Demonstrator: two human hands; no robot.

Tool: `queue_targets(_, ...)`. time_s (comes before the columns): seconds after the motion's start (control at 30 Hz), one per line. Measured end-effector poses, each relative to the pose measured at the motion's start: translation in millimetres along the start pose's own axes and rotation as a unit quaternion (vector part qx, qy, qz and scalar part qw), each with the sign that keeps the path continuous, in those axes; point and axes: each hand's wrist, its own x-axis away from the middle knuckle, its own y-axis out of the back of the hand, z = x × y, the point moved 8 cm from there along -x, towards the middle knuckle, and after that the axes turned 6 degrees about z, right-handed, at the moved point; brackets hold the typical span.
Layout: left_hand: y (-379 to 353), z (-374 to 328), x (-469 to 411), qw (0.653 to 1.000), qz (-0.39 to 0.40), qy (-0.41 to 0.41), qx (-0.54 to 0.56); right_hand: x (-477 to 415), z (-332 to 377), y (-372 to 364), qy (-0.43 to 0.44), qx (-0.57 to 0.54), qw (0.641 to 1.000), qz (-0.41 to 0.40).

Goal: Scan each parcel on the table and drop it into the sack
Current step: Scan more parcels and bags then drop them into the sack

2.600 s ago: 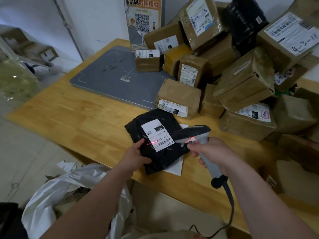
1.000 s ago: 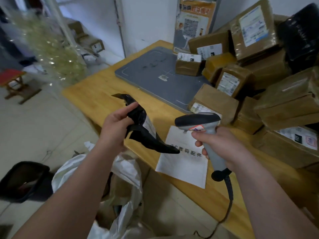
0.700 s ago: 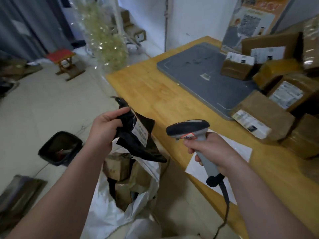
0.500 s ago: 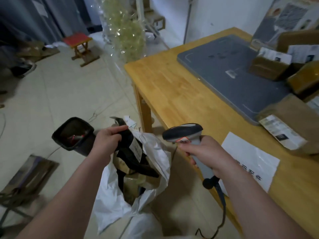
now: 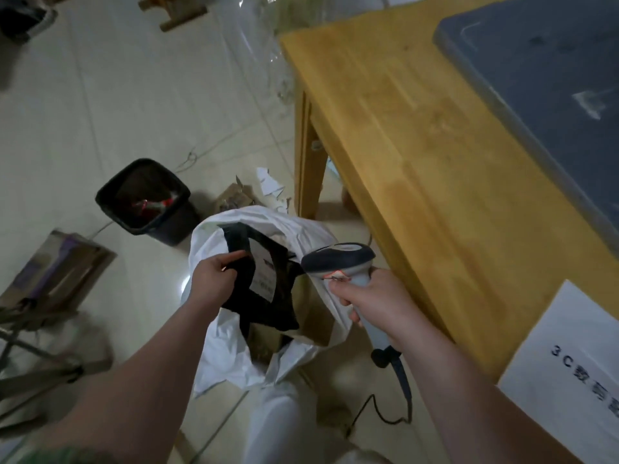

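Observation:
My left hand (image 5: 214, 279) grips the top edge of a black plastic parcel (image 5: 268, 306) with a white label, hanging in the open mouth of the white sack (image 5: 221, 343) on the floor. Brown boxes lie inside the sack under the parcel. My right hand (image 5: 371, 303) is closed on the handle of the grey barcode scanner (image 5: 338, 261), just right of the sack's mouth and off the table's edge. The other parcels on the table are out of frame.
The wooden table (image 5: 418, 155) fills the right side, with a grey mat (image 5: 549, 78) and a white printed sheet (image 5: 569, 373) on it. A black waste bin (image 5: 144, 199) stands on the tiled floor left of the sack. Flattened cardboard (image 5: 57, 269) lies far left.
After the scan on the table, my left hand carried the black parcel left and down off the edge into the sack's mouth. My right hand followed with the scanner.

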Motion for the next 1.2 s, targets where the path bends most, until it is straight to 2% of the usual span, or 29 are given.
queue_targets(0.13,-15.3,43.1,-4.4,0.985,0.093,0.117,-0.086,-14.0,5.1,-7.3,-0.006,0.009,1.0,-0.005)
queue_targets(0.23,-18.2,37.4,2.4,0.983,0.106,0.132,-0.076,-9.9,8.0,-6.0,-0.004,0.003,1.0,-0.006)
queue_targets(0.37,-28.3,-14.6,8.0,0.989,0.12,0.076,-0.047,11.3,15.2,14.4,0.015,-0.004,0.999,-0.029)
queue_targets(0.5,-56.5,-102.7,31.8,0.991,0.124,-0.042,-0.024,50.2,17.9,51.5,0.031,-0.06,0.996,-0.056)
queue_targets(0.7,-141.5,-203.6,113.3,0.97,0.184,-0.158,-0.008,126.8,-11.9,131.2,0.059,-0.151,0.973,-0.164)
queue_targets(0.8,-194.9,-216.9,153.6,0.954,0.236,-0.18,-0.037,161.8,-41.9,168.8,0.071,-0.192,0.953,-0.225)
queue_targets(0.9,-241.9,-219.5,185.2,0.933,0.266,-0.218,-0.108,188.3,-81.0,200.0,0.062,-0.249,0.924,-0.283)
queue_targets(1.0,-280.1,-208.6,207.3,0.911,0.297,-0.215,-0.19,205.1,-121.2,216.0,0.049,-0.32,0.89,-0.322)
queue_targets(1.13,-305.7,-201.4,220.2,0.885,0.257,-0.244,-0.302,211.3,-167.5,217.2,0.031,-0.395,0.854,-0.336)
queue_targets(1.2,-311.8,-199.9,226.4,0.883,0.241,-0.249,-0.316,210.9,-185.7,214.0,0.018,-0.426,0.841,-0.332)
